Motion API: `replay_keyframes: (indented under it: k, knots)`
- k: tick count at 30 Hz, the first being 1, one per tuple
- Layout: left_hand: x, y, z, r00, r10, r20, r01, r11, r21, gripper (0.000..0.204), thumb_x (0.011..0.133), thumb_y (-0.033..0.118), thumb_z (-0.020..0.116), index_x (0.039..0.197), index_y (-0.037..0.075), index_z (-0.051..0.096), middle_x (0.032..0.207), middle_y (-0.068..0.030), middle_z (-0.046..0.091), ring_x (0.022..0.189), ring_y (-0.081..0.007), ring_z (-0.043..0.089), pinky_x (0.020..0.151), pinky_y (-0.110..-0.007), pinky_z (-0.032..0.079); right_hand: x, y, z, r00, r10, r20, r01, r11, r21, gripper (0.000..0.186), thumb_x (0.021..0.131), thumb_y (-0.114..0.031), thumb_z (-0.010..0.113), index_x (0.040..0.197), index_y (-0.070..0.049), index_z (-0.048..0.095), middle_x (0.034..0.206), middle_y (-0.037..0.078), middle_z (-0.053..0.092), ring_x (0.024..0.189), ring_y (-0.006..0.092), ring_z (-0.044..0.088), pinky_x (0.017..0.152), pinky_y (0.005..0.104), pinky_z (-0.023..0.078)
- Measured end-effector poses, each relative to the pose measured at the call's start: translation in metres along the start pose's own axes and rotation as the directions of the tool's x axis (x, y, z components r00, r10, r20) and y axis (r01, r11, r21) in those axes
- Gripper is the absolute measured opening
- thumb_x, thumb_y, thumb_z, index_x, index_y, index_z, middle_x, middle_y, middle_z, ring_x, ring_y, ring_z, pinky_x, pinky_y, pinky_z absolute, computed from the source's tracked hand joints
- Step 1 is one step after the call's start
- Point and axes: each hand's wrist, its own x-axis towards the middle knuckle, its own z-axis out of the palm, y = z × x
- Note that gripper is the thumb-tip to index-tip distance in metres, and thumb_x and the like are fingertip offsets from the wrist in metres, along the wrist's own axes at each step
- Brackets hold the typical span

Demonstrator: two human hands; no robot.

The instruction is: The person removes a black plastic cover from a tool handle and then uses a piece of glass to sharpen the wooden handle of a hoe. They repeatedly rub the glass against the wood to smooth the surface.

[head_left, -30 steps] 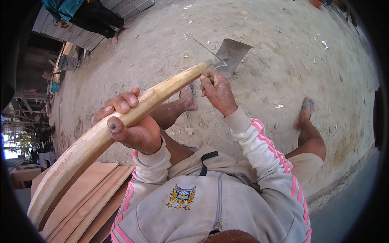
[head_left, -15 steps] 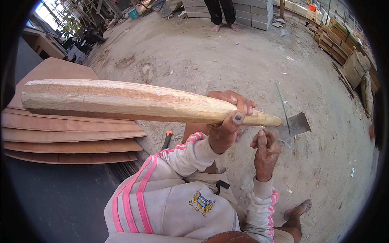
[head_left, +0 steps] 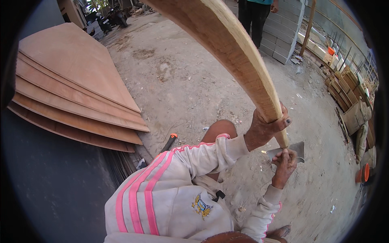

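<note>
A long, pale piece of carved wood, broad at the far end and narrowing toward me, slants up and away to the left. My left hand is wrapped round it close to the narrow end, the thumb on its right side. Just below, my right hand is closed in a pinch at the wood's tip, on a thin cord mostly hidden by the fingers. A grey metal plate shows behind the tip; I cannot tell whether it joins the wood or lies on the ground.
Plywood sheets are stacked at the left. An orange-and-black tool handle lies beside my left elbow. A person stands at the far side by grey blocks. Boards and an orange bucket stand at the right.
The wood has swung from lying across the view to pointing up and away. My left hand has shifted right and up, my right hand right and down. The view has turned.
</note>
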Motion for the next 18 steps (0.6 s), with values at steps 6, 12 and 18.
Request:
replay_keyframes:
  k: [6,12,18]
  knots:
    - [0.013,-0.057,0.011,0.968,-0.167,0.186,0.136,0.976,0.169,0.019,0.085,0.017,0.075,0.090,0.009,0.059,0.079,0.0022,0.056,0.075,-0.0078,0.054,0.069,-0.028,0.048,-0.004,-0.031,-0.044,0.986,-0.084,-0.141,0.091,0.995,0.040,0.013,0.102,-0.018,0.058,0.101,-0.006,0.055,0.080,0.005,0.061,0.064,0.0131,0.061,0.059,0.0264,0.054]
    - [0.033,-0.088,0.025,0.965,-0.208,0.159,0.150,0.937,0.315,0.024,0.081,0.015,0.074,0.093,0.008,0.054,0.078,0.0023,0.055,0.073,-0.0083,0.053,0.066,-0.030,0.049,-0.012,-0.046,-0.067,0.965,-0.157,-0.211,0.168,0.985,0.037,0.012,0.102,-0.018,0.058,0.103,-0.007,0.056,0.082,0.006,0.062,0.067,0.0151,0.061,0.060,0.0278,0.054]
    - [0.005,-0.141,-0.014,0.918,-0.393,0.047,0.296,0.762,0.576,0.028,0.078,0.015,0.077,0.090,0.005,0.054,0.077,0.0010,0.054,0.071,-0.0106,0.053,0.066,-0.032,0.049,-0.017,-0.046,-0.089,0.951,-0.125,-0.284,0.146,0.988,0.055,0.011,0.102,-0.018,0.060,0.103,-0.007,0.056,0.082,0.006,0.061,0.067,0.0156,0.060,0.061,0.0293,0.053]
